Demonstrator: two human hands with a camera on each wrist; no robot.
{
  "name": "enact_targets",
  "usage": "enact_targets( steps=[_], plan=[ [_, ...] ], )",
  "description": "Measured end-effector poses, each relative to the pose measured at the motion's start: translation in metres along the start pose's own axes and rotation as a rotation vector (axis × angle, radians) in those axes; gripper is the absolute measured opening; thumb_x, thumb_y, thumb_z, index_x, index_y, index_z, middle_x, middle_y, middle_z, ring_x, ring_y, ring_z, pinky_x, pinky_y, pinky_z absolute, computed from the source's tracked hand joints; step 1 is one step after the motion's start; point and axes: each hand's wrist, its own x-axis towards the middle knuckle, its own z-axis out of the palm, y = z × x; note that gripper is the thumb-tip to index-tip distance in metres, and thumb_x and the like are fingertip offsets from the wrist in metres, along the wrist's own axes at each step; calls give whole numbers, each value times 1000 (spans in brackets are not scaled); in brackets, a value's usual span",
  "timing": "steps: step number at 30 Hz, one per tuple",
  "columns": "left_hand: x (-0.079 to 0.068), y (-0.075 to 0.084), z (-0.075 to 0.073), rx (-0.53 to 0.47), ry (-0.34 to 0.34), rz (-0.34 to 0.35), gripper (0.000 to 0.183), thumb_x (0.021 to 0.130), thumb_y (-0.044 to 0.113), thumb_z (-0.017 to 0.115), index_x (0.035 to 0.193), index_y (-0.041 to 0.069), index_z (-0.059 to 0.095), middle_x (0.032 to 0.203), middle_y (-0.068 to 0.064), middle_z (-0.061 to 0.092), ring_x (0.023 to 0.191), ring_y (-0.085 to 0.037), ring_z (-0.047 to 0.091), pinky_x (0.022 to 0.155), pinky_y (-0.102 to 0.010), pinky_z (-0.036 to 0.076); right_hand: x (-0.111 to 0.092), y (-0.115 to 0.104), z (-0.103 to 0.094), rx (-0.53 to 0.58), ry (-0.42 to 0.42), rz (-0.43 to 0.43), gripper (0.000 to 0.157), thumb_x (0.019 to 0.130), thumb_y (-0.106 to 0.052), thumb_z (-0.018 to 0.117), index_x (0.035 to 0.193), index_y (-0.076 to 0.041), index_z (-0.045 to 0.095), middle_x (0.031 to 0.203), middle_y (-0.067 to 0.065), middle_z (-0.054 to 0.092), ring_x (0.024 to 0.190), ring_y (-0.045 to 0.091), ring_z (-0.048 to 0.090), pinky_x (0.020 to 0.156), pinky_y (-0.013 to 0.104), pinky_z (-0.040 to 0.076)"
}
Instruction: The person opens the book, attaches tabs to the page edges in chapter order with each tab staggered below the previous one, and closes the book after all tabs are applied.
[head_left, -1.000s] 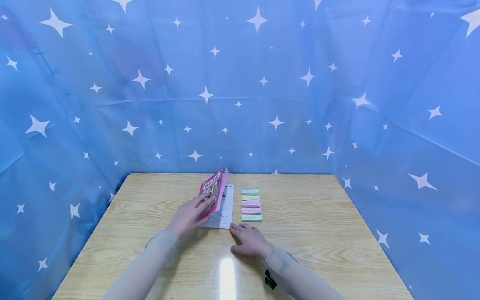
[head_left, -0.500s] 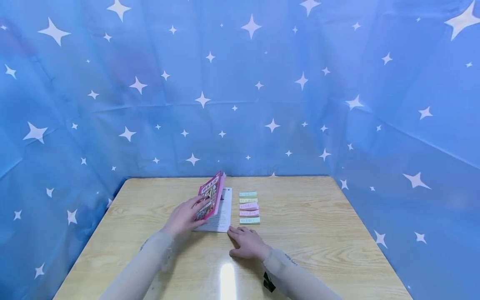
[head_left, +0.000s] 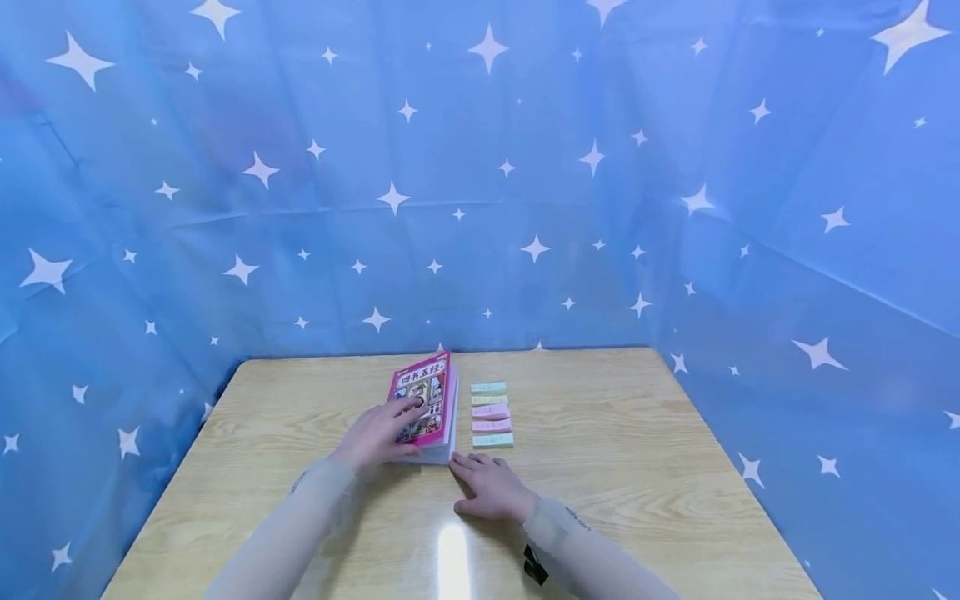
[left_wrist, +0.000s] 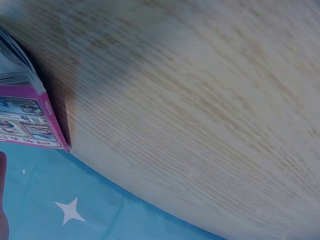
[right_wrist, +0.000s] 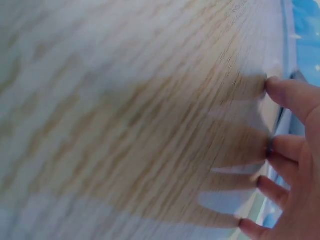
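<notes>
A book (head_left: 423,396) with a pink comic-style cover lies left of the table's middle, its cover facing up. The front part of the book is slightly raised, with a page edge showing below it. My left hand (head_left: 378,433) holds it at the lower left, fingers over the cover and thumb by the bottom edge. In the left wrist view only a corner of the book (left_wrist: 30,117) shows. My right hand (head_left: 495,487) rests with spread fingers on the table by the book's lower right corner; in the right wrist view the hand's fingertips (right_wrist: 275,85) touch the surface.
Several coloured sticky notes (head_left: 491,412) with writing lie in a column right of the book. The wooden table (head_left: 615,467) is bordered by a blue curtain (head_left: 480,250) with white stars. A dark object (head_left: 534,567) sits by the right wrist.
The raised front part of the book has come down to the right under my left hand, covering the printed page that showed before. My right hand has stayed by the corner.
</notes>
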Motion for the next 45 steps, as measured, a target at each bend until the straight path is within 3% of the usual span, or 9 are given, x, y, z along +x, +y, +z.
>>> enact_targets(
  steps=[9,15,20,25,27,31,35,39,45],
  plan=[
    [3,-2,-1,29,22,47,73,79,46,77,140,14,52,142,-12,49,126,-32,49,98,-53,45,1,1,-1,9,0,10,73,87,-51,62,148,-17,41,154,0,35,139,28,34,108,58,30],
    [-2,1,0,-30,1,-18,67,83,40,75,141,19,51,142,-10,49,126,-32,50,100,-51,44,1,1,-2,51,16,3,71,87,-48,63,147,-14,43,153,5,36,137,29,38,108,54,33],
    [-6,3,-1,-118,0,-115,63,86,31,74,143,24,49,145,-9,47,127,-33,49,101,-52,43,7,0,-6,129,124,-13,62,90,-37,65,139,-3,49,148,17,42,132,32,44,108,45,37],
    [-13,5,1,-119,58,-96,71,83,19,77,146,26,45,146,-9,45,125,-34,51,98,-52,46,15,-9,-3,77,184,-59,58,90,-36,65,136,-2,52,146,18,44,129,32,48,107,43,39],
    [-13,5,0,-96,95,-62,75,81,17,79,147,26,44,146,-8,45,122,-34,53,95,-49,49,18,-14,-2,43,161,-73,61,90,-40,64,138,-4,52,149,16,41,131,30,46,107,44,38],
    [-8,3,0,-2,236,38,78,78,12,78,146,25,44,144,-11,46,114,-34,58,90,-49,52,20,-21,-3,-4,94,-51,69,88,-47,63,142,-7,48,152,12,37,136,28,39,108,52,35],
    [-10,-2,-2,138,359,102,77,74,11,76,144,22,46,141,-14,47,115,-32,55,94,-49,47,20,-25,-5,-4,44,-9,71,86,-48,65,143,-9,47,152,8,38,138,27,36,108,57,33],
    [-18,-8,-7,286,394,74,78,74,16,78,144,24,44,142,-11,42,125,-31,44,105,-53,33,20,-24,-6,3,29,-5,70,86,-47,65,144,-11,47,153,7,37,139,26,35,109,57,31],
    [-34,-19,-11,414,368,2,80,73,18,79,143,27,43,148,-7,35,136,-29,32,111,-60,17,24,-23,-4,25,12,-15,70,87,-46,65,145,-11,45,154,6,35,140,24,33,110,56,29]
  ],
)
